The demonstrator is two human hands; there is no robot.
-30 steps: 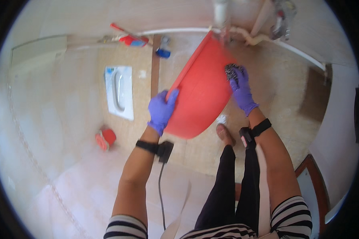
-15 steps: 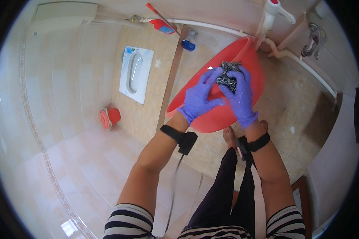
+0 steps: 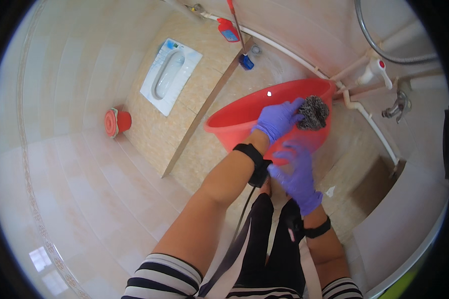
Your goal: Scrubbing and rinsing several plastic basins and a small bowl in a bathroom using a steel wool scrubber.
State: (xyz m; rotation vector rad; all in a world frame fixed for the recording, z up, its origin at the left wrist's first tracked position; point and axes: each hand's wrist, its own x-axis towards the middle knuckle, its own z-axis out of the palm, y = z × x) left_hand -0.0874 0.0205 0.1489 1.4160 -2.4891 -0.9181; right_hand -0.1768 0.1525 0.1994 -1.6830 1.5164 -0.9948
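Note:
My left hand [image 3: 279,119], in a purple glove, pinches the edge of a bunched black-and-white speckled cloth [image 3: 313,113] at the right side of a large red basin [image 3: 234,130]. The cloth hangs over the basin, crumpled into a rounded wad. Nearer to my body, my right hand [image 3: 298,177] is apart from the cloth, in front of the basin's near wall. It wears the same kind of glove, slightly smeared by motion, with fingers spread and nothing in them.
A white squat toilet [image 3: 170,77] is set in a raised tiled step at left, with a small red bin [image 3: 117,122] beyond it. A red bottle [image 3: 228,31] and a blue-headed brush [image 3: 245,62] stand near the wall. Pipes, a white-handled valve [image 3: 376,72] and a metal tap [image 3: 398,106] are at right.
My right hand has let go of the cloth and drawn back toward me. The left hand has moved right and keeps the cloth. My view has turned, shifting the room.

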